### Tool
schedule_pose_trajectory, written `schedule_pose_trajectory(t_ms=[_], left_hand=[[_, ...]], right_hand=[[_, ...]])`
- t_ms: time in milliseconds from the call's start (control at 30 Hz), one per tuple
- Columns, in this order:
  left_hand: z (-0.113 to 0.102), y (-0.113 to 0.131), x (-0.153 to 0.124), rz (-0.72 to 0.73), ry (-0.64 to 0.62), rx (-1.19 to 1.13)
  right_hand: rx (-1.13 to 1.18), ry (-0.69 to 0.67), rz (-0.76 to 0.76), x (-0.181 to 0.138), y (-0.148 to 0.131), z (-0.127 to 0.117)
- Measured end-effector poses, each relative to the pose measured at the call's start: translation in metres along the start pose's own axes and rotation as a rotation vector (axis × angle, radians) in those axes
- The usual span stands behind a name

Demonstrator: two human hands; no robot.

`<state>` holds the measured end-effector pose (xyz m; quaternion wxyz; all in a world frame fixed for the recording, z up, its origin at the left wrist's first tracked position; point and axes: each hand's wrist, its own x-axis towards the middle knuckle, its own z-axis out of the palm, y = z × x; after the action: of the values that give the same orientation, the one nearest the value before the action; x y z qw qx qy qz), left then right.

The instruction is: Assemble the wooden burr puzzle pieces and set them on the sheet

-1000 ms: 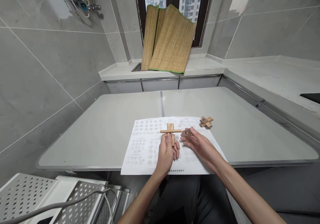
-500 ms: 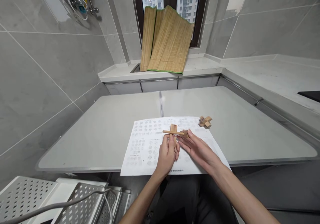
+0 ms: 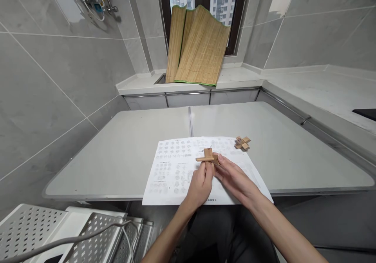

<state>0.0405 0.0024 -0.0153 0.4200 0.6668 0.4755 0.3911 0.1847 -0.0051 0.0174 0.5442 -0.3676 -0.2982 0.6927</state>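
Between my two hands, over the printed sheet (image 3: 164, 176), is a cluster of flat wooden puzzle pieces (image 3: 208, 153) crossing one another. My left hand (image 3: 200, 182) is closed round the lower end of the upright piece. With thumb and fingers, my right hand (image 3: 235, 176) grips the right end of the crossing piece (image 3: 202, 159). My fingers hide where the pieces meet, so I cannot tell how far they interlock. An assembled wooden burr puzzle (image 3: 242, 143) sits at the sheet's upper right corner.
The sheet lies on a pale folding table (image 3: 117, 153) with a centre seam. Behind stands a white ledge (image 3: 235, 75) with a bamboo mat (image 3: 202, 47) leaning at the window. A perforated white rack (image 3: 38, 227) with a grey cable (image 3: 73, 239) is at lower left.
The crossing piece has shifted to the right and slightly down against the upright piece. My left hand has moved a little right, closer to my right hand.
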Motion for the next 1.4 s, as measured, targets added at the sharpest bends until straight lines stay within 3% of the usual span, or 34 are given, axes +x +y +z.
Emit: schedule_pose_trajectory(t_ms=[267, 433, 567, 733, 1067, 1200, 1400], left_hand=[[-0.010, -0.002, 0.004, 0.064, -0.261, -0.039], [-0.009, -0.002, 0.005, 0.032, -0.237, -0.106], [-0.007, -0.001, 0.005, -0.033, -0.240, -0.196], [-0.006, 0.000, 0.005, -0.011, -0.273, -0.190], [-0.002, -0.004, 0.005, -0.004, -0.231, -0.228], [-0.001, -0.003, 0.004, -0.014, -0.205, -0.189], [-0.001, -0.001, 0.002, -0.029, -0.201, -0.155]], right_hand=[[-0.130, 0.031, 0.039, -0.001, 0.001, 0.001], [-0.230, 0.042, 0.006, -0.005, -0.002, 0.001], [-0.313, 0.147, -0.052, -0.006, -0.003, 0.002], [-0.345, 0.158, -0.087, -0.004, 0.000, 0.001], [-0.521, 0.169, -0.192, -0.001, 0.005, -0.029], [-0.681, 0.283, -0.250, -0.001, -0.005, -0.046], [-1.232, 0.556, -0.266, 0.012, -0.025, -0.070]])
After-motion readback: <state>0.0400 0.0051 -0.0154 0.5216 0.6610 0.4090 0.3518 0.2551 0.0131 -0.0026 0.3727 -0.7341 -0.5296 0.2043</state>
